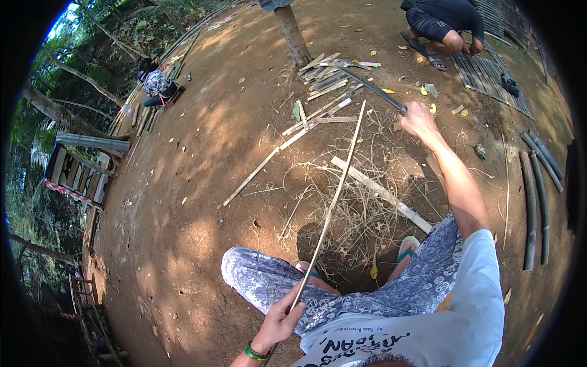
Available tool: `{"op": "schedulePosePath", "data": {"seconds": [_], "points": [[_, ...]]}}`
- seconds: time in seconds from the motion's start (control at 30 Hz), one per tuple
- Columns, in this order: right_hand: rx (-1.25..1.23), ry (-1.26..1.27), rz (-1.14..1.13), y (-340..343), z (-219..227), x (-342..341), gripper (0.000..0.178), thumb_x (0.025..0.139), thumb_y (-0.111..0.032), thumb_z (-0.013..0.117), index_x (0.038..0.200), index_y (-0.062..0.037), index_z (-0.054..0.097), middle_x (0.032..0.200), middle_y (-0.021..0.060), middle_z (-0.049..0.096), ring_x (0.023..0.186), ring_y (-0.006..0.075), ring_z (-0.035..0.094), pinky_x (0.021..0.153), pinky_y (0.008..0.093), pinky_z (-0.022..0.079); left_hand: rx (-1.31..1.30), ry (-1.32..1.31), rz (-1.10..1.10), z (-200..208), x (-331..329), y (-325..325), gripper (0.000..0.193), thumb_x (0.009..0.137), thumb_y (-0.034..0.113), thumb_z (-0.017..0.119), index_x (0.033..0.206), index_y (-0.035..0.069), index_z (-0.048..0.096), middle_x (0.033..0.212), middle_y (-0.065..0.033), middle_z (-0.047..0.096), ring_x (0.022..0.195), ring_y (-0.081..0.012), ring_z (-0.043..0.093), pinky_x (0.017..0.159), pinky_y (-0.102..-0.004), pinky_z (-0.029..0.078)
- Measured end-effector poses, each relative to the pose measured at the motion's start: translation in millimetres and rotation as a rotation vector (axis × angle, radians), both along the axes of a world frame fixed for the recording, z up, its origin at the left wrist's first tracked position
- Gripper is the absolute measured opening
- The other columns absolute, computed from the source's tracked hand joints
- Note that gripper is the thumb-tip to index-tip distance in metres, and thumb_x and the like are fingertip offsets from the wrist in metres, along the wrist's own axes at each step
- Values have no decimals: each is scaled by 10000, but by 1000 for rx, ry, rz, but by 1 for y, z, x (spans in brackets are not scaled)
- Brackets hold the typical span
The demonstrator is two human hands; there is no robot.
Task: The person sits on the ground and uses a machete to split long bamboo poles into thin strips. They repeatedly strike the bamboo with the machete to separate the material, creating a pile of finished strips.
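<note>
My left hand, low in the view with a green wristband below it, is closed round the lower part of a long thin bamboo strip. The strip slants up and away from my lap to the middle of the view. Out to the right, my right hand grips a long, dark, curved knife, whose blade points up and left. Knife and strip are apart. Beneath the strip, a wider split bamboo slat lies across a heap of pale shavings between my feet.
Split bamboo pieces are piled by a tree trunk. A person crouches by a slatted bamboo panel at far right; another sits far left. Bamboo poles lie to my right.
</note>
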State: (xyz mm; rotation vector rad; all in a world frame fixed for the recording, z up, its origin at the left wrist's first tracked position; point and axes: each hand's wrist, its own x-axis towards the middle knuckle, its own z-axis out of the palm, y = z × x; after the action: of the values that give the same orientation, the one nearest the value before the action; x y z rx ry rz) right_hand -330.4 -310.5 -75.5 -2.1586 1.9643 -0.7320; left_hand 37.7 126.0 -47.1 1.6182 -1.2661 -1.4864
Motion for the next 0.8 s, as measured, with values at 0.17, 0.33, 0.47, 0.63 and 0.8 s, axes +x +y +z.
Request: {"op": "schedulePosePath", "data": {"seconds": [0.17, 0.33, 0.47, 0.63, 0.8], "points": [[15, -95, -173, -8, -20, -35, 264, 843, -234, 657, 873, 23, 709, 784, 226, 717, 775, 382, 723, 733, 496, 546, 11, 146, 211, -9, 7, -7, 531, 1084, 212, 477, 1571, 57, 332, 673, 73, 423, 513, -24, 369, 461, -197, 309], [-40, -121, 256, 66, 25, 56, 201, 803, -238, 696, 807, -40, 659, 643, 195, 638, 654, 403, 664, 666, 481, 531, -131, 33, 197, -30, 4, -76, 283, 1096, 259, 458, 1269, 42, 518, 724, 31, 464, 513, -43, 398, 457, -205, 344], [-41, -23, 638, 139, 23, 117, 126, 752, -154, 697, 797, -50, 641, 635, 144, 657, 576, 356, 675, 568, 479, 541, -172, 197, 198, -18, -21, -119, 186, 1094, 250, 464, 1118, 66, 480, 720, 13, 486, 463, -58, 386, 427, -209, 347], [-262, 5, 841, 163, 6, 132, 110, 717, -112, 660, 748, -52, 574, 602, 128, 627, 513, 318, 646, 517, 464, 518, 20, 335, 165, 4, -29, -133, 131, 1099, 236, 450, 1130, 111, 421, 695, 15, 476, 460, -48, 377, 403, -203, 312], [-18, -129, 212, 78, 33, 70, 190, 828, -192, 666, 856, -9, 623, 673, 169, 667, 621, 358, 685, 596, 478, 561, 62, 387, 60, 6, -32, -95, 148, 1103, 251, 440, 1040, 120, 408, 662, 36, 421, 443, -34, 336, 393, -204, 293]]}}
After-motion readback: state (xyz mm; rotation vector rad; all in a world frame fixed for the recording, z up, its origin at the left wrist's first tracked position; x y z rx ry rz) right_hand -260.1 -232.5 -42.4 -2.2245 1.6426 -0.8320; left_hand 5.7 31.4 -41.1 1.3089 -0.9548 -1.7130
